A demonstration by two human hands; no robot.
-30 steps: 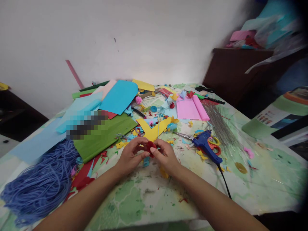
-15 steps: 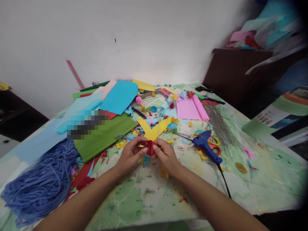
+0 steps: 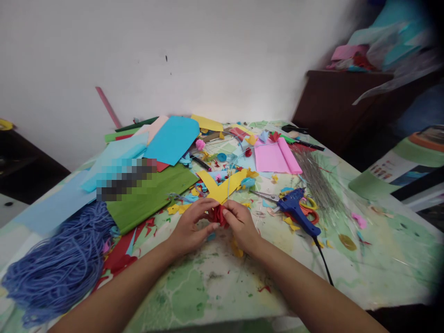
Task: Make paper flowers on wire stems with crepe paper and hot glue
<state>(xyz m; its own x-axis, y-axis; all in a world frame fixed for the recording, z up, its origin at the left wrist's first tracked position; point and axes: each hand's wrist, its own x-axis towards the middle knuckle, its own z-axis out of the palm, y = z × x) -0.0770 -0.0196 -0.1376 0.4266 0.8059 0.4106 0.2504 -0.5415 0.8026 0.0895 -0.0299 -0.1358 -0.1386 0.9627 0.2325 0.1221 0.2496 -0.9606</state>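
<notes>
Red paper (image 3: 219,216) pinched between both hands, left of the gun (image 3: 294,209)

I watch through the head camera from afar; the crumpled red paper is held up over the table (image 3: 243,296), to the left of the gun; my left hand (image 3: 192,225) has its fingers curved in a loose ring, a gap showing inside it, thumb and fingertips on the paper's left side; my right hand (image 3: 241,225), nearer the gun, has thumb and forefinger closed on the paper's right side; how its other fingers sit I cannot tell.

The scissors (image 3: 267,196) lie partly under the gun, blades out to its left; the yellow paper (image 3: 222,190), V-shaped, lies left of the gun and farther off; the pink sheet (image 3: 268,157), one side rolled, is beyond the gun; the wires (image 3: 314,180) are fanned just beyond it, to the right; the bottle (image 3: 388,166) stands well right of it; the green paper (image 3: 166,188) and, farther out, the yarn (image 3: 57,270) lie well left of it; the cord (image 3: 324,263) runs from the gun's handle toward me.
</notes>
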